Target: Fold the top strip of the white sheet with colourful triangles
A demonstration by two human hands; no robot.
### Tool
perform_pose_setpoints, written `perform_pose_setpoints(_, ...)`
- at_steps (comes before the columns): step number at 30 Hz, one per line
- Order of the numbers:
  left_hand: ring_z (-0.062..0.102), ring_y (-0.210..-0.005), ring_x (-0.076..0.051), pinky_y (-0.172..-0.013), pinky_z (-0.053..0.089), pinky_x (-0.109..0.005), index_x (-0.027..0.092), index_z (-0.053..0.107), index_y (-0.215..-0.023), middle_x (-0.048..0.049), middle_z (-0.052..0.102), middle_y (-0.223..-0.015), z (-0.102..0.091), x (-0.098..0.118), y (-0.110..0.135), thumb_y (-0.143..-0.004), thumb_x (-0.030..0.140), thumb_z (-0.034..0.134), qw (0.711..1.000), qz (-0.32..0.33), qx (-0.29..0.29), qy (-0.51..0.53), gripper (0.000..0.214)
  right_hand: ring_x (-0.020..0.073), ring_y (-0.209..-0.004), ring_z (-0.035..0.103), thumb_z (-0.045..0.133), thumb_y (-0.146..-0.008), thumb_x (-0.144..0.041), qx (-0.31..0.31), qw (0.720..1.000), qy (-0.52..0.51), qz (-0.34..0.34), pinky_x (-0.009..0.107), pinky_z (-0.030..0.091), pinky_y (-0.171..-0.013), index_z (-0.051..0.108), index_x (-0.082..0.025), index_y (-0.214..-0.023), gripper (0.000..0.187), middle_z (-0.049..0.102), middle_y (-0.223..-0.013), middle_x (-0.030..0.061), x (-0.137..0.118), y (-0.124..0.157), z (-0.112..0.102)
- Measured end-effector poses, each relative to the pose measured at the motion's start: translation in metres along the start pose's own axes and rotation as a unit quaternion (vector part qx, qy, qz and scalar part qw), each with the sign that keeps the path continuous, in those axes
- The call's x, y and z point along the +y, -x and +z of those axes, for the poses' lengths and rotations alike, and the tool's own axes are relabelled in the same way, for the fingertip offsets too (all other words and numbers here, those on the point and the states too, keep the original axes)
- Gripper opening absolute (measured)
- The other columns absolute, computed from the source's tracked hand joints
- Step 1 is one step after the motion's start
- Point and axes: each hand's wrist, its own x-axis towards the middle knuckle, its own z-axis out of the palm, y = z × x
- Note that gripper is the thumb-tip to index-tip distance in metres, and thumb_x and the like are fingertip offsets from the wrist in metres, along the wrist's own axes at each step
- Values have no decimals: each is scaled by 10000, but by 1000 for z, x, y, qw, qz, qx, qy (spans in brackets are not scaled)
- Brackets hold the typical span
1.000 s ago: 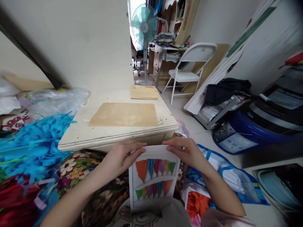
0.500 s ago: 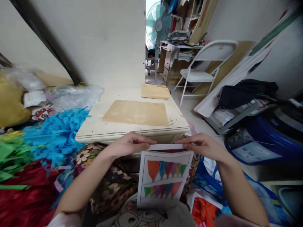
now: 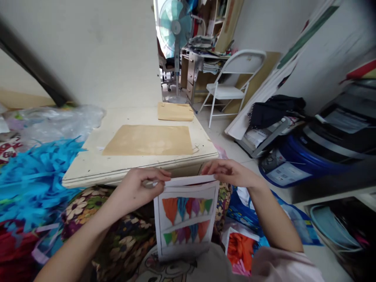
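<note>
Dead ahead at twelve o'clock sits the cream table (image 3: 88, 168) with a brown paper sheet (image 3: 148, 140) flat on it, blue shredded paper (image 3: 32, 172) piled at nine o'clock and a white folding chair (image 3: 227, 88) off at one o'clock. The printed bunting sheet (image 3: 185, 217) stands over the lap just below the table's edge. The left hand (image 3: 138, 188) pinches its top left corner, and the right hand (image 3: 227, 174) grips the top right, fingers curled over the folded upper edge.
</note>
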Motion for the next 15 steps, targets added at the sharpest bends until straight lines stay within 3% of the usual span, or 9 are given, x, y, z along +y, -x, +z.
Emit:
perform_pose_setpoints(3,573,-768,-123,-690,468,-213,153,603,-868,-46,622,-859,5,4,6,-744,180,407,983,116,20,-141,233,124,-849,556,521,-712,-196,-9,1000,-2,-10,255,443,-706,576,-139,-734,82,585,-935,55,7,1,-9)
perform_pose_setpoints(6,567,-802,-166,-663,484,-271,156,560,-993,-87,595,-933,13,2,12,-769,152,363,932,227,50,-277,299,128,-911,542,509,-720,-181,-23,1000,-1,-1,267,429,-762,612,-160,-801,133,599,-956,51,13,4,-17)
perform_pose_setpoints(8,566,-798,-198,-652,490,-318,141,563,-988,-109,595,-918,17,0,14,-763,153,384,901,267,78,-332,288,128,-942,531,501,-723,-161,-25,1000,-4,-3,267,423,-784,620,-174,-825,158,599,-973,45,16,6,-20)
perform_pose_setpoints(10,562,-806,-211,-676,489,-352,130,571,-967,-114,597,-894,20,0,16,-760,170,416,889,280,98,-348,262,127,-950,528,501,-718,-144,-19,1000,-2,-8,259,420,-794,624,-184,-836,174,603,-969,35,18,7,-19)
perform_pose_setpoints(15,558,-799,-184,-663,500,-320,142,568,-922,-91,588,-896,23,4,17,-765,242,446,904,253,115,-323,223,112,-836,578,507,-706,-164,42,998,34,36,189,453,-692,616,-157,-859,189,625,-910,43,18,9,-10)
